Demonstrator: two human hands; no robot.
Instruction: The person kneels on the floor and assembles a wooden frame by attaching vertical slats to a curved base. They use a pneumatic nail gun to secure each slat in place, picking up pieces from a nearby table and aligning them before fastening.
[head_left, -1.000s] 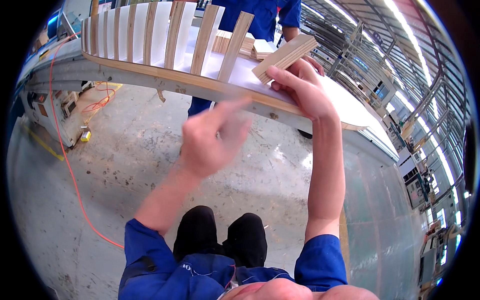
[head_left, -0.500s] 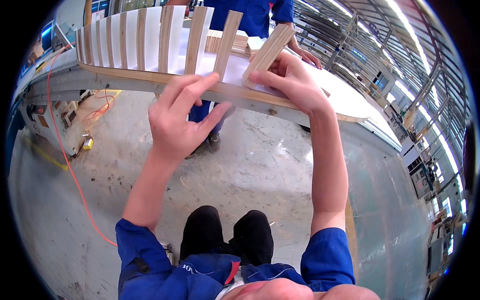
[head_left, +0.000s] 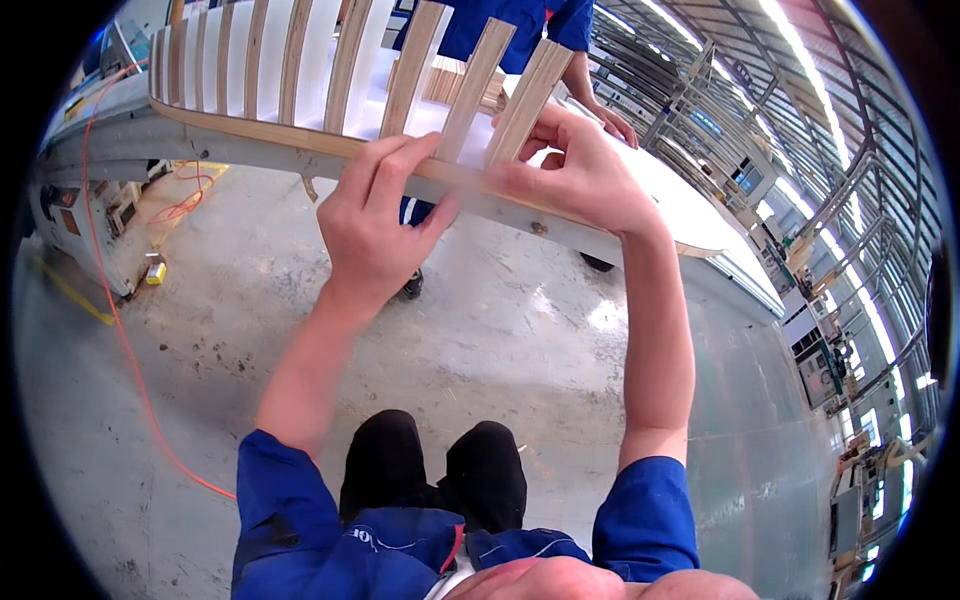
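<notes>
On a long white panel [head_left: 640, 185] with a bare wood edge stands a row of upright plywood strips [head_left: 350, 60] with white faces. My right hand [head_left: 590, 175] is closed round the lower part of the rightmost plywood strip [head_left: 530, 100], thumb in front and fingers behind. Its foot is at the panel's near edge, partly covered by my thumb. My left hand [head_left: 375, 210] has thumb and fingers apart, fingertips by the foot of the neighbouring strip [head_left: 480, 85], thumb lower and blurred.
Across the panel stands a person in blue [head_left: 570, 30], one hand on the white surface. A stack of plywood pieces [head_left: 445, 80] lies between us. An orange hose [head_left: 130, 350] runs down the left to the floor. Machines [head_left: 85, 240] stand beneath the far left end.
The strip in my right hand has gone from a rightward lean to nearly parallel with its neighbour. My left hand has moved slightly right along the edge. The view has shifted a little.
</notes>
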